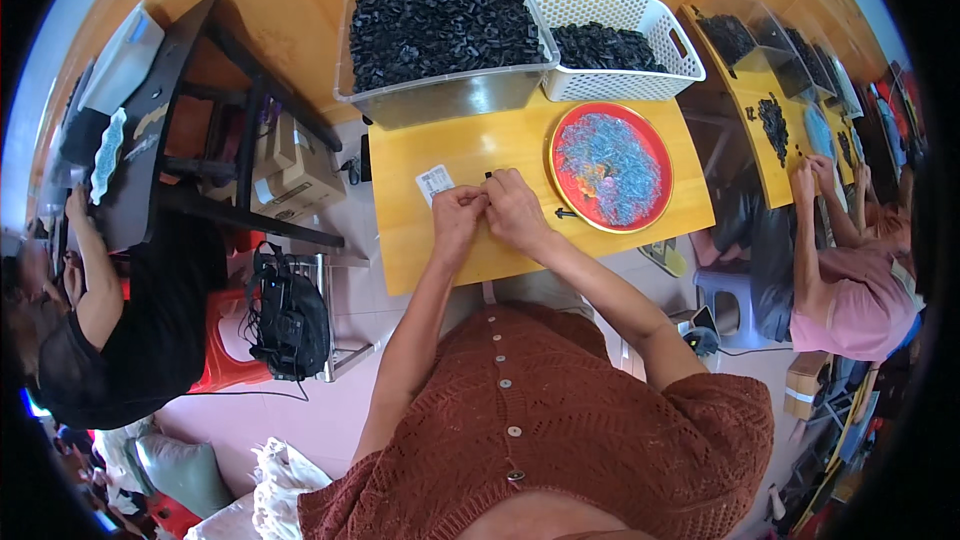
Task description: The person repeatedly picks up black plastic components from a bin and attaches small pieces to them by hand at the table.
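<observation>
My left hand (457,222) and my right hand (518,208) meet over the yellow table (400,245), fingers pinched together. A small black plastic piece (489,175) shows at the fingertips of my right hand. What the left fingers pinch is hidden. Beside my right hand lies another small black part (566,213). To its right stands a round red tray (567,202) with a gold rim, holding a heap of thin, clear bluish pieces (625,165). A white printed card (434,182) lies just beyond my left hand.
At the table's far side stand a clear bin (450,100) heaped with black parts and a white perforated basket (620,87) of similar parts. People work at a dark table (140,160) on the left and a yellow table (745,105) on the right. A black bag (290,310) sits left.
</observation>
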Demonstrator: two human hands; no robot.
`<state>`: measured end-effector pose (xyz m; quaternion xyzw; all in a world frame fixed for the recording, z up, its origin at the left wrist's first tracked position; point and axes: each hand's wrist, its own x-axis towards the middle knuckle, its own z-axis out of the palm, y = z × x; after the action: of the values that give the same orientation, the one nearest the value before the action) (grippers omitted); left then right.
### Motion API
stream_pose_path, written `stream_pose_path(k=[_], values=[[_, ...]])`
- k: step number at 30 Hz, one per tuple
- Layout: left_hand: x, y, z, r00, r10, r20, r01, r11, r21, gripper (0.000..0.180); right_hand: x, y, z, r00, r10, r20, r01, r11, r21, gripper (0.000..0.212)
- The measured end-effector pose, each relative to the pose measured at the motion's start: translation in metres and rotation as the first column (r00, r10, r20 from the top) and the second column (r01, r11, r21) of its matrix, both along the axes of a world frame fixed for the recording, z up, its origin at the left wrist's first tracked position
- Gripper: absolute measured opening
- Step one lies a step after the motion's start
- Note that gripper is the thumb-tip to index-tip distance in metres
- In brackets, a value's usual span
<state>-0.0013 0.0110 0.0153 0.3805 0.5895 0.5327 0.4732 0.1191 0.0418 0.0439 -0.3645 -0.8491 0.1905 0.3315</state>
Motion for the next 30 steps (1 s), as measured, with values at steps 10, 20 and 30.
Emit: stream_pose_path(k=[10, 20, 30], values=[[-0.011, 0.0, 0.021, 0.966, -0.032, 0.256, 0.037, 0.999, -0.017, 0.022, 0.025, 0.04, 0.063, 0.991, -0.121, -0.049, 0.129, 0.961, 0.245, 0.022], [-0.016, 0.0, 0.037, 0.985, -0.094, 0.143, 0.088, 0.995, 0.049, 0.026, 0.089, 0.089, 0.114, 0.899, -0.382, -0.215, 0.435, 0.841, 0.321, 0.03], [-0.109, 0.126, 0.147, 0.761, 0.157, -0.629, 0.054, 0.952, 0.303, 0.017, 0.154, 0.03, 0.048, 0.815, -0.571, -0.097, 0.561, 0.82, -0.114, 0.015]])
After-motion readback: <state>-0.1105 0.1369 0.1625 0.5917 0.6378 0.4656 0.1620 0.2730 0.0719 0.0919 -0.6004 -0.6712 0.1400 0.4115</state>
